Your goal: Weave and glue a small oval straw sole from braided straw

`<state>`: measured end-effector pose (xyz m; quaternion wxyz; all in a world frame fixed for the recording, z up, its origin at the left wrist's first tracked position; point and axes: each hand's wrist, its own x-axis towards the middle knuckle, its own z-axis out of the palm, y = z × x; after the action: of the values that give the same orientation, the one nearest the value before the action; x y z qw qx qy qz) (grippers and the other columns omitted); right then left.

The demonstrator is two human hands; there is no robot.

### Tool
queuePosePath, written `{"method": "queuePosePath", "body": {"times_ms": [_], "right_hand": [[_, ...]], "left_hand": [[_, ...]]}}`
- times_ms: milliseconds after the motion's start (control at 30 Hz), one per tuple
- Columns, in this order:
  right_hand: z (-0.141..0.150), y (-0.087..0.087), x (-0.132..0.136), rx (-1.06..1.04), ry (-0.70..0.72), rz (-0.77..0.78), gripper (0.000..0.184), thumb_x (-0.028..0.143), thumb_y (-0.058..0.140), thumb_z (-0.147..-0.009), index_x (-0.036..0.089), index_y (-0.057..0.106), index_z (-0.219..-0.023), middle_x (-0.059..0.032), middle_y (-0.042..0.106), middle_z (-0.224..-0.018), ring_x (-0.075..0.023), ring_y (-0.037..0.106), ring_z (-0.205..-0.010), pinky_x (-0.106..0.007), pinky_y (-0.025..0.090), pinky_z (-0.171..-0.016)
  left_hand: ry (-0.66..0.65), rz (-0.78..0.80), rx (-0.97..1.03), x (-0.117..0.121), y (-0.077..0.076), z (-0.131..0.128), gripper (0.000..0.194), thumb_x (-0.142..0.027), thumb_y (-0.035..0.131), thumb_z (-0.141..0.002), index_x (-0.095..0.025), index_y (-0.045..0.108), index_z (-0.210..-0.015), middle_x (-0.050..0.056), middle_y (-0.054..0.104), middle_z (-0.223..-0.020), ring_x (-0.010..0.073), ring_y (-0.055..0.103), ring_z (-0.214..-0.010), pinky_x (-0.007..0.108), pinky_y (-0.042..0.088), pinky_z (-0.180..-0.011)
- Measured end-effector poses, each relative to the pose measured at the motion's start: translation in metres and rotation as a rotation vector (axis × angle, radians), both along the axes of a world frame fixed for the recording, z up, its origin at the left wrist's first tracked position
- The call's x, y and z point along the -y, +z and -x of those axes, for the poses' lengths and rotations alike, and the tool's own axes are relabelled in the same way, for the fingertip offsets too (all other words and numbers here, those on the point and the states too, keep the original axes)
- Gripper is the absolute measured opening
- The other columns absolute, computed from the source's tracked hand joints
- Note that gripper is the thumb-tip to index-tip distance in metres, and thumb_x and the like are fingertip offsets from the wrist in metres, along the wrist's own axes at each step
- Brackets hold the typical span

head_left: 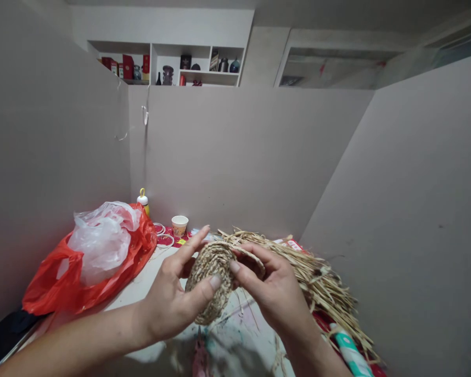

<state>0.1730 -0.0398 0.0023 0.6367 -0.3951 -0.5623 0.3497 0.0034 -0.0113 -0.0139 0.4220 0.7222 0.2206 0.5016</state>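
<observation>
A coiled disc of braided straw [210,269] is held up above the white tabletop, roughly in the middle of the view. My left hand [176,288] grips its left side, thumb flat on the front face and the index finger raised past the upper edge. At the right edge, my right hand [270,280] pinches the disc and the loose braid that loops out from it, thumb in front. The fingers behind the disc are mostly hidden. Below it on the table lies a pair of pliers [200,356] with pinkish handles.
Loose dry straw [322,283] is heaped on the right, beside a green-and-white roll [351,348]. A red plastic bag [70,277] with a clear bag [102,243] stands left. Farther back are a paper cup [179,226] and a yellow-white bottle [143,200]. Grey partitions [227,157] enclose the table.
</observation>
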Motion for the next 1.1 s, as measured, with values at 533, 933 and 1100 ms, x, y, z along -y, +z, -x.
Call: {"method": "queuePosePath", "body": {"times_ms": [533,933,1100], "right_hand": [[0.005,-0.004,0.0,-0.044,0.017,-0.012,0.014,0.014,0.077,-0.07,0.024,0.075,-0.08,0.0048,0.064,-0.064,-0.0075,0.055,-0.055,-0.015,0.051,-0.05],[-0.004,-0.007,-0.02,-0.572,-0.106,0.044,0.027,0.025,0.087,-0.058,0.017,0.07,-0.077,0.0034,0.065,-0.073,-0.0096,0.06,-0.056,-0.019,0.056,-0.044],[0.0,-0.011,-0.026,-0.716,-0.153,0.039,0.028,0.024,0.087,-0.058,0.02,0.066,-0.077,0.0069,0.065,-0.072,-0.0082,0.063,-0.058,-0.016,0.059,-0.049]], "left_hand": [[-0.263,0.251,0.084,-0.007,0.01,0.002,0.066,-0.029,0.071,-0.079,-0.024,0.037,-0.136,0.009,0.063,-0.122,0.0231,0.059,-0.11,0.036,0.046,-0.094],[-0.29,0.717,0.279,-0.062,0.008,0.005,0.032,-0.036,0.059,-0.082,-0.015,0.059,-0.106,0.006,0.065,-0.087,0.015,0.062,-0.068,0.028,0.051,-0.061],[-0.279,0.673,0.279,-0.06,-0.023,-0.017,0.028,-0.009,0.067,-0.066,-0.014,0.064,-0.094,0.009,0.069,-0.098,0.0206,0.065,-0.087,0.031,0.05,-0.074]]}}
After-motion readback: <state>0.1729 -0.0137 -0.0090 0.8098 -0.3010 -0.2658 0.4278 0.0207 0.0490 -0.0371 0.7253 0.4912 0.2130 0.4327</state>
